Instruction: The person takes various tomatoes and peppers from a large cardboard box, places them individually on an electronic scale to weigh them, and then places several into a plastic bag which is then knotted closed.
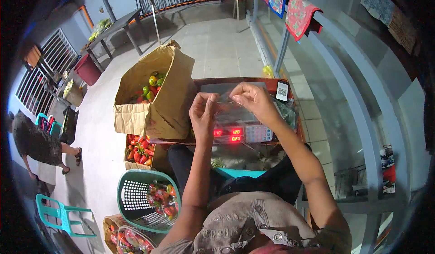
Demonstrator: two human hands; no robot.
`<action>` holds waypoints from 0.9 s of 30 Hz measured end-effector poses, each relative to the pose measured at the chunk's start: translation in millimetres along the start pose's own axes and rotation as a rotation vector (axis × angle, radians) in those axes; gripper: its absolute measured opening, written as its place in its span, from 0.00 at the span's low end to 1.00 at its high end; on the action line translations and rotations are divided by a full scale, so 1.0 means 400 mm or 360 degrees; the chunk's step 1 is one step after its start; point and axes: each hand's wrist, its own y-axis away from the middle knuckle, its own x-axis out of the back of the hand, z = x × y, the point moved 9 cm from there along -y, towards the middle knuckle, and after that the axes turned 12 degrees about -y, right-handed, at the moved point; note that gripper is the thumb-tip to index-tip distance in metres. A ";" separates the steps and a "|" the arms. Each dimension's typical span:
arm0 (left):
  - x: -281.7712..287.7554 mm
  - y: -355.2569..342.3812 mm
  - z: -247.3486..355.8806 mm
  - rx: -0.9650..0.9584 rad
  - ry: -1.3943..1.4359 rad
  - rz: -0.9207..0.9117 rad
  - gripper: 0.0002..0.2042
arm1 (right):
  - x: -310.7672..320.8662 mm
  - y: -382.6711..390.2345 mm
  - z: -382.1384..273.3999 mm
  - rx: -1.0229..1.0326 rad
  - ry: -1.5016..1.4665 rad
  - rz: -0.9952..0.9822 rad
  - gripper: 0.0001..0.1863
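Over a digital scale (259, 134) with a lit red display, both my hands are raised close together. My left hand (204, 109) is closed, thumb against fingers, at one side of a thin clear plastic bag (223, 117). On its other side my right hand (254, 100) pinches the upper edge. The see-through film hangs between them in front of the scale, and its outline is hard to make out. Left of my hands stands a large brown paper bag (170, 113), its top wide, with red and green peppers (152, 89) inside.
Beside my legs sit a box of red peppers (141, 152) and a green basket (131, 199) with bagged peppers. A phone (282, 90) lies at the table's right corner. Metal railing (349, 77) runs along the right. A person (38, 138) bends near a turquoise stool (61, 214).
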 end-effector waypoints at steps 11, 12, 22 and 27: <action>0.027 0.045 0.000 -0.0089 -0.0243 -0.0151 0.08 | -0.038 0.087 -0.004 -0.0009 0.0388 -0.0084 0.08; 0.028 0.052 0.003 -0.0096 -0.0292 -0.0136 0.08 | -0.037 0.092 0.004 -0.0034 0.0417 -0.0110 0.09; 0.057 0.084 -0.050 0.0002 -0.0361 -0.0054 0.09 | -0.064 0.155 0.038 -0.0131 0.0301 -0.0020 0.15; 0.044 0.088 -0.010 -0.0031 -0.0219 -0.0171 0.06 | -0.067 0.147 0.018 -0.0074 0.0376 0.0005 0.10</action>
